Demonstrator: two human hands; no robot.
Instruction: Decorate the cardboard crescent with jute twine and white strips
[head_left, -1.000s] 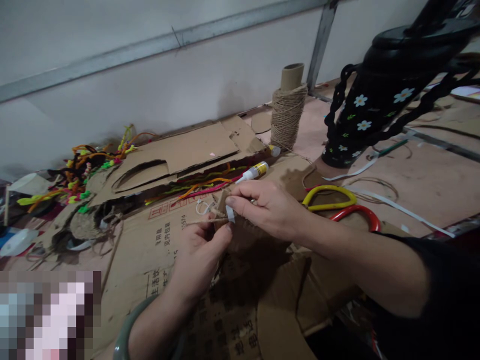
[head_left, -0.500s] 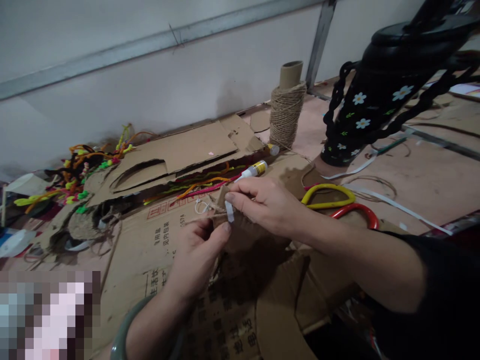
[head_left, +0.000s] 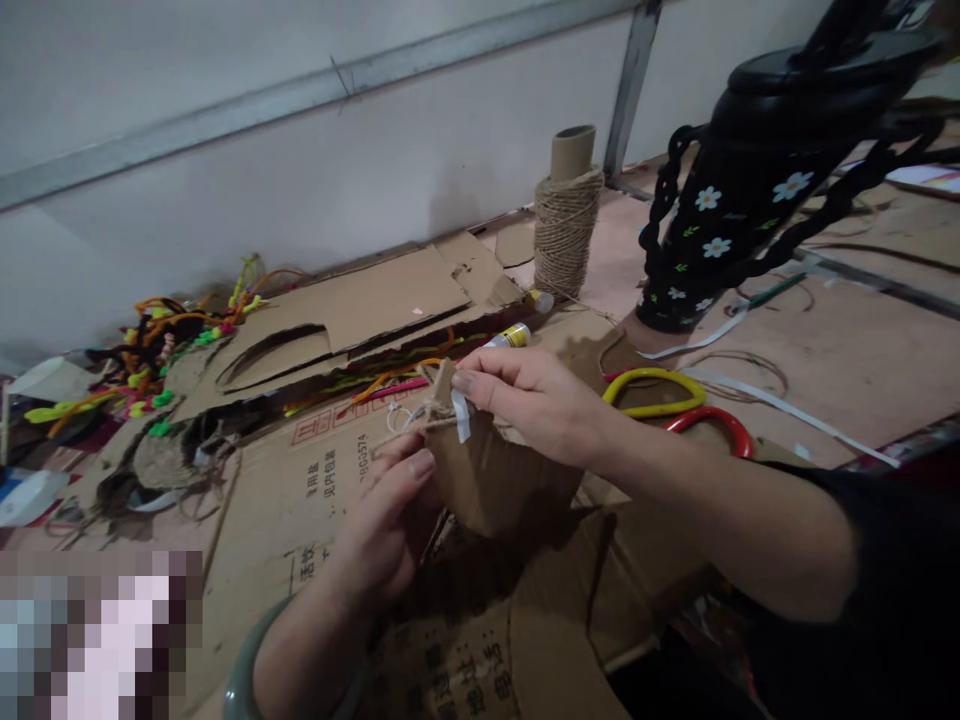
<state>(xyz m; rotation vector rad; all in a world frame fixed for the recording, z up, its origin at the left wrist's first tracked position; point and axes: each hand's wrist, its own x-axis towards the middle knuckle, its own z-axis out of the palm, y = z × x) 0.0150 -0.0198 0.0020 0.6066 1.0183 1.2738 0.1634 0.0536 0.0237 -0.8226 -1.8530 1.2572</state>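
The right hand [head_left: 536, 405] pinched the top of a small cardboard piece [head_left: 487, 480] with twine [head_left: 420, 425] tied around it. The left hand [head_left: 386, 525] gripped the piece's lower left side, above the flattened cardboard box [head_left: 300, 500]. Scissors [head_left: 675, 405] lay near the right wrist.

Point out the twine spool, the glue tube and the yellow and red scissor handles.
twine spool [head_left: 564, 232], head view, on the wound twine.
glue tube [head_left: 511, 337], head view, on its yellow label.
yellow scissor handle [head_left: 654, 378], head view, on the top of the loop.
red scissor handle [head_left: 721, 419], head view, on its curve.
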